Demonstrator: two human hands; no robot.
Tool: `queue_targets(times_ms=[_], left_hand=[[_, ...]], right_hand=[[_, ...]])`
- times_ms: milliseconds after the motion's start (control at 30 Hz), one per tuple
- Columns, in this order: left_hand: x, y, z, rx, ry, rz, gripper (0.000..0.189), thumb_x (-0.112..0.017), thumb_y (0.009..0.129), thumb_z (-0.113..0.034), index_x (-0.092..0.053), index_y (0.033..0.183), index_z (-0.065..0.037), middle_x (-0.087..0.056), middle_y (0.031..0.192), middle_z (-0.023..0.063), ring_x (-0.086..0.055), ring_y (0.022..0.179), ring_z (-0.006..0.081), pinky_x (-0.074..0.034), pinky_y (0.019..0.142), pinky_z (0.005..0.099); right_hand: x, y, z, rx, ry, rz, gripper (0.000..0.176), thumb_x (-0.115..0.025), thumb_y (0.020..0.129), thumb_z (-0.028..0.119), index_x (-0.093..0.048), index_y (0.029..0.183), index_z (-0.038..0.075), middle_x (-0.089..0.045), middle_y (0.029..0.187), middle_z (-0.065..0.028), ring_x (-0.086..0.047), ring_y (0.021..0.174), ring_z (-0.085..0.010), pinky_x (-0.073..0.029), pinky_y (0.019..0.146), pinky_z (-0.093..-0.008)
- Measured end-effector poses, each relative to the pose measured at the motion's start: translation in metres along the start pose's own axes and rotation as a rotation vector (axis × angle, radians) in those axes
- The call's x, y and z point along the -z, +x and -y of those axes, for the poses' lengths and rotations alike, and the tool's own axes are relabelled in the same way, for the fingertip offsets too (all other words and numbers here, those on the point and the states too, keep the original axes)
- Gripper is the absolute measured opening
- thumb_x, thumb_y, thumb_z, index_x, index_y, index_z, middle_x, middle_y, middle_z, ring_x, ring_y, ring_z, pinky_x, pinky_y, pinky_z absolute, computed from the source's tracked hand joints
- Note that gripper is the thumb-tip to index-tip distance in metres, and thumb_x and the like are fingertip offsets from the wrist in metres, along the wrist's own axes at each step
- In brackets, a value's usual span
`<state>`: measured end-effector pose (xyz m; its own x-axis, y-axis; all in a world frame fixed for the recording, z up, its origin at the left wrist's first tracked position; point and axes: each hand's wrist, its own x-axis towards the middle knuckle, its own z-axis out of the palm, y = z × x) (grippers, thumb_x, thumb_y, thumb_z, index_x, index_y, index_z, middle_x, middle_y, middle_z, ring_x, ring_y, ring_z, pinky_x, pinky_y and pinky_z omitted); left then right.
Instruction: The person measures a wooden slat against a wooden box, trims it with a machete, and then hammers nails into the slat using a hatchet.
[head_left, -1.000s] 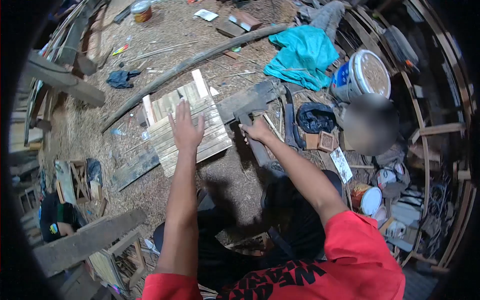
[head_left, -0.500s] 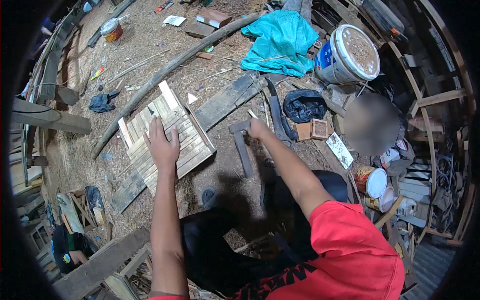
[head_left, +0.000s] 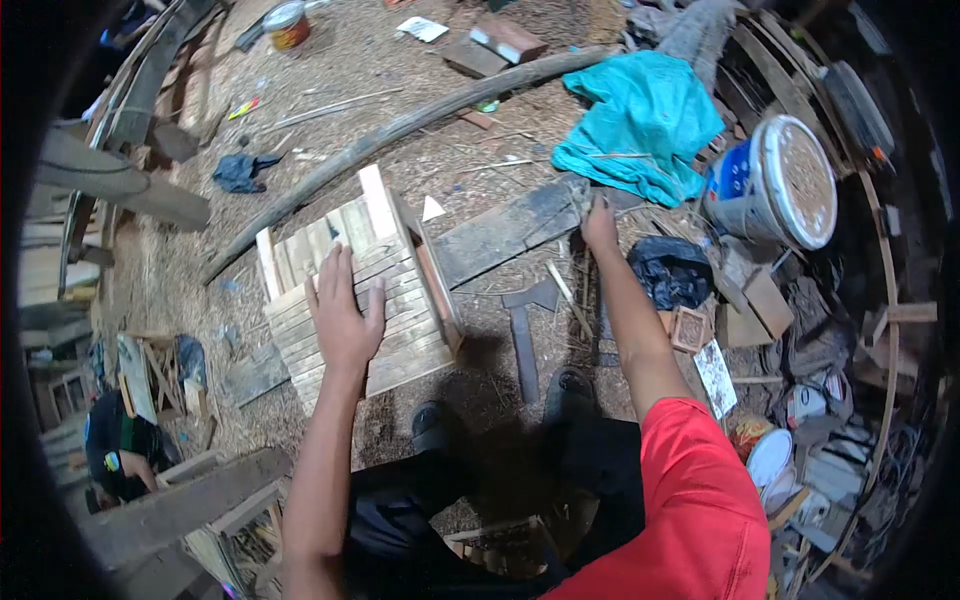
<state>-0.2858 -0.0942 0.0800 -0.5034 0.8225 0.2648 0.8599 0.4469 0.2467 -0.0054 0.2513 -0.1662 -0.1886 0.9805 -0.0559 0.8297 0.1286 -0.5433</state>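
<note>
My left hand (head_left: 347, 318) lies with spread fingers on a box-like piece of pale wooden slats (head_left: 400, 325), which rests partly over a long grey plank (head_left: 505, 235). At that plank's right end, my right hand (head_left: 600, 225) is closed at the top of a long dark tool; what its fingers grip is too small to tell. Between my hands, a dark T-shaped tool (head_left: 525, 345) lies on the ground above my shoes. A thin pale stick (head_left: 569, 300) is just right of it.
A pole (head_left: 400, 130) crosses behind the box. At the right are a teal sheet (head_left: 645, 125), a white-and-blue bucket (head_left: 770, 185), a black bag (head_left: 670, 272) and a small wooden block (head_left: 689, 329). Another person (head_left: 125, 445) is at the lower left.
My right hand has left the T-shaped tool and moved up and right to the plank's end. My left hand stays on the slats. The view has shifted.
</note>
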Motion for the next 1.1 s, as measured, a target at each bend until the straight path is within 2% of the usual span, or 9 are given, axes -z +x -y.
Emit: queue_targets(times_ms=[33, 133, 167, 367, 500, 867, 967, 1067, 1100], left_hand=[[0.001, 0.0, 0.0, 0.006, -0.012, 0.0, 0.06, -0.058, 0.093, -0.033, -0.043, 0.143, -0.004, -0.043, 0.149, 0.0145, -0.037, 0.14, 0.0297, -0.014, 0.119, 0.0489], [0.0, 0.001, 0.002, 0.005, -0.021, -0.023, 0.056, -0.057, 0.094, -0.031, -0.045, 0.142, -0.005, -0.044, 0.148, 0.0147, -0.039, 0.139, 0.0313, -0.016, 0.118, 0.0493], [0.0, 0.001, 0.003, 0.016, -0.016, -0.005, 0.061, -0.058, 0.092, -0.035, -0.043, 0.142, -0.004, -0.043, 0.149, 0.0146, -0.037, 0.139, 0.0305, -0.015, 0.119, 0.0493], [-0.001, -0.002, 0.006, 0.031, -0.031, -0.011, 0.062, -0.057, 0.093, -0.038, -0.044, 0.142, -0.003, -0.043, 0.149, 0.0155, -0.037, 0.14, 0.0299, -0.014, 0.12, 0.0491], [-0.001, -0.003, 0.007, 0.038, -0.038, -0.017, 0.064, -0.054, 0.093, -0.041, -0.044, 0.142, -0.001, -0.042, 0.149, 0.0168, -0.036, 0.141, 0.0298, -0.013, 0.12, 0.0483], [-0.004, -0.005, 0.014, 0.012, -0.071, -0.043, 0.067, -0.054, 0.092, -0.042, -0.042, 0.142, 0.002, -0.042, 0.149, 0.0175, -0.035, 0.141, 0.0288, -0.013, 0.12, 0.0504], [-0.004, -0.004, 0.017, 0.003, -0.092, -0.035, 0.067, -0.055, 0.092, -0.043, -0.043, 0.141, 0.002, -0.042, 0.149, 0.0177, -0.035, 0.141, 0.0289, -0.012, 0.12, 0.0506], [-0.004, -0.003, 0.015, 0.016, -0.1, -0.041, 0.068, -0.054, 0.092, -0.043, -0.043, 0.141, 0.002, -0.042, 0.149, 0.0175, -0.036, 0.141, 0.029, -0.011, 0.12, 0.0508], [-0.003, -0.002, 0.015, 0.012, -0.098, -0.042, 0.068, -0.054, 0.092, -0.043, -0.043, 0.141, 0.002, -0.042, 0.149, 0.0175, -0.036, 0.141, 0.029, -0.011, 0.12, 0.0508]], right_hand=[[-0.004, 0.002, 0.002, 0.0, -0.039, -0.087, 0.032, -0.054, 0.091, 0.018, -0.056, 0.12, 0.003, -0.056, 0.12, -0.0321, -0.057, 0.105, -0.0504, -0.047, 0.09, -0.0533], [0.005, 0.025, 0.011, 0.097, 0.036, 0.037, 0.029, -0.065, 0.087, 0.02, -0.065, 0.109, 0.001, -0.065, 0.104, -0.0285, -0.062, 0.098, -0.0452, -0.05, 0.086, -0.0489], [0.009, 0.032, 0.017, 0.277, 0.061, -0.115, 0.027, -0.066, 0.087, 0.024, -0.068, 0.097, -0.001, -0.067, 0.091, -0.0272, -0.064, 0.089, -0.0451, -0.051, 0.079, -0.0471], [0.113, 0.052, 0.129, 0.465, 0.397, -0.163, 0.029, -0.065, 0.091, 0.027, -0.068, 0.092, -0.002, -0.067, 0.077, -0.0203, -0.068, 0.07, -0.0314, -0.052, 0.062, -0.0414], [0.161, 0.012, 0.197, 0.143, 0.952, 0.128, 0.027, -0.07, 0.089, 0.019, -0.067, 0.105, -0.003, -0.067, 0.083, -0.006, -0.064, 0.068, -0.0135, -0.053, 0.054, -0.0272], [0.203, -0.181, 0.321, 0.086, 0.979, 0.819, 0.023, -0.073, 0.083, 0.01, -0.069, 0.102, -0.001, -0.07, 0.081, -0.0083, -0.061, 0.054, -0.0107, -0.047, 0.046, -0.0204], [0.23, -0.261, 0.345, 0.076, 1.08, 1.145, 0.023, -0.07, 0.086, 0.008, -0.066, 0.107, 0.001, -0.07, 0.087, -0.0068, -0.067, 0.072, -0.0132, -0.053, 0.064, -0.026], [0.243, -0.309, 0.356, -0.012, 1.112, 1.397, 0.024, -0.07, 0.09, 0.008, -0.063, 0.112, 0.001, -0.07, 0.084, -0.0021, -0.063, 0.069, -0.0044, -0.046, 0.053, -0.0189], [0.244, -0.316, 0.354, 0.056, 1.096, 1.435, 0.024, -0.068, 0.092, 0.009, -0.06, 0.112, 0.0, -0.07, 0.087, -0.005, -0.065, 0.073, -0.0081, -0.051, 0.057, -0.0226]])
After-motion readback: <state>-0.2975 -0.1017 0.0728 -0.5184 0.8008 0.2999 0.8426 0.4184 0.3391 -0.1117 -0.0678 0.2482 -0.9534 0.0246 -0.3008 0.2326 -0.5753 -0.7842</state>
